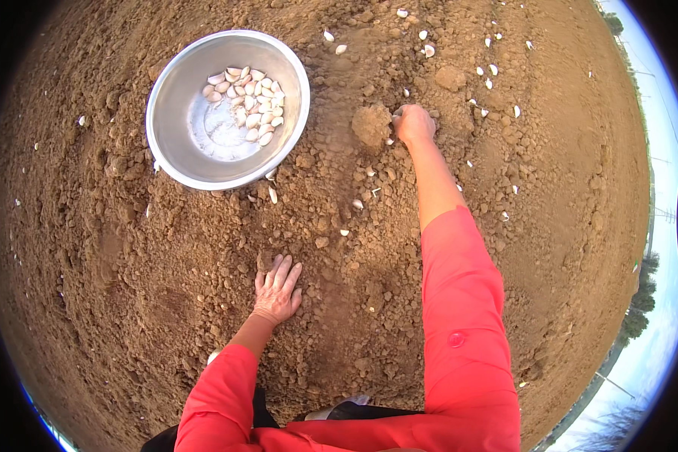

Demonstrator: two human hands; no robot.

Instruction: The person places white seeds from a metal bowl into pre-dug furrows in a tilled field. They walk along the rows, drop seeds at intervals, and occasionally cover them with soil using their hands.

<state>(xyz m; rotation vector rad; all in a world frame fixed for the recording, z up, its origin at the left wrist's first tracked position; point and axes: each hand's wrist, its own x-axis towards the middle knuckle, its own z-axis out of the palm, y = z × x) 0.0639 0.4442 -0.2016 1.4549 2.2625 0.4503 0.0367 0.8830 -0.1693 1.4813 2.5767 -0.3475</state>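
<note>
My left hand (278, 289) lies palm down on the brown crumbly soil, fingers stretched forward. My right hand (414, 123) reaches farther out, its fingers curled down at the ground beside a large dirt clod (371, 125). What those fingertips may be holding is hidden. A garlic clove (389, 142) sits just below this hand, and another clove (406, 92) lies a little beyond it. To the left, a round metal bowl (172, 133) rests tilted on the soil. Several peeled-apart garlic cloves (251, 101) are gathered toward its far and right side.
Cloves are scattered across the soil, such as a clove (358, 204) between my hands and a clove (272, 195) below the bowl. A second clod (451, 78) lies beyond my right hand. My shoe (339, 408) shows at the bottom. Trees (639, 308) line the field's right edge.
</note>
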